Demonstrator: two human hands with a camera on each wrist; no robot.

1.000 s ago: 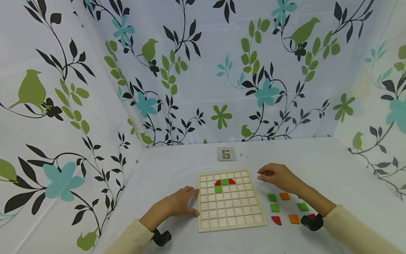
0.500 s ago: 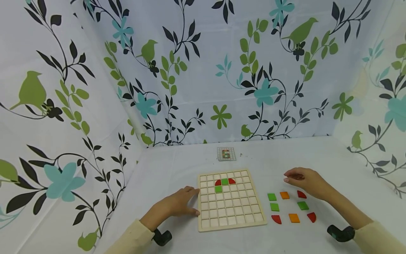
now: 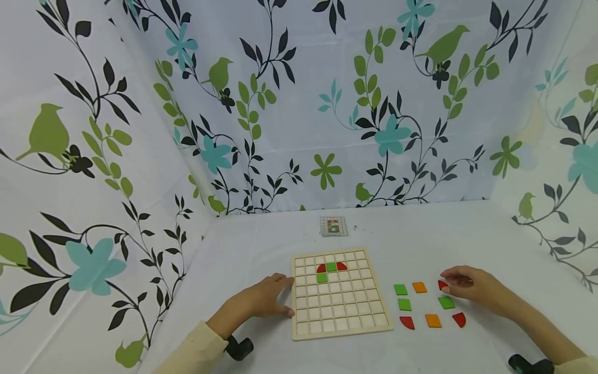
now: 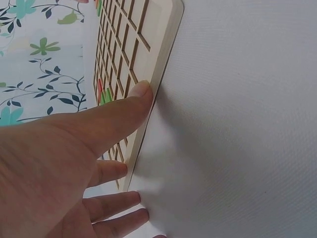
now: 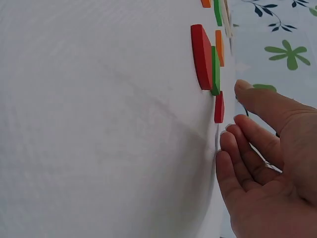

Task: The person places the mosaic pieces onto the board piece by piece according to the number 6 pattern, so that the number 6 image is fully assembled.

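My left hand [image 3: 262,298] rests at the left edge of a wooden grid board [image 3: 342,325]. In the left wrist view, the thumb presses on the frame of the board [image 4: 166,37] and the fingers lie fairly straight along its side. Red quarter-round tiles and green square tiles sit in its upper cells, including a green tile [image 3: 322,278]. On the right, my right hand [image 3: 478,285] hovers over a red quarter-round tile [image 3: 442,285], thumb and fingers apart. The right wrist view shows a gap between the fingers and that red tile [image 5: 219,108].
Loose tiles lie right of the board: several green squares, orange squares such as one orange tile [image 3: 433,321], and red quarter-rounds such as one red tile [image 3: 459,319]. A small gridded pattern card [image 3: 334,232] lies behind the board. Patterned curtains surround the white table.
My right hand has moved right, away from the board's upper right corner, and come down over the far red tile. My left hand has stayed at the board's edge.
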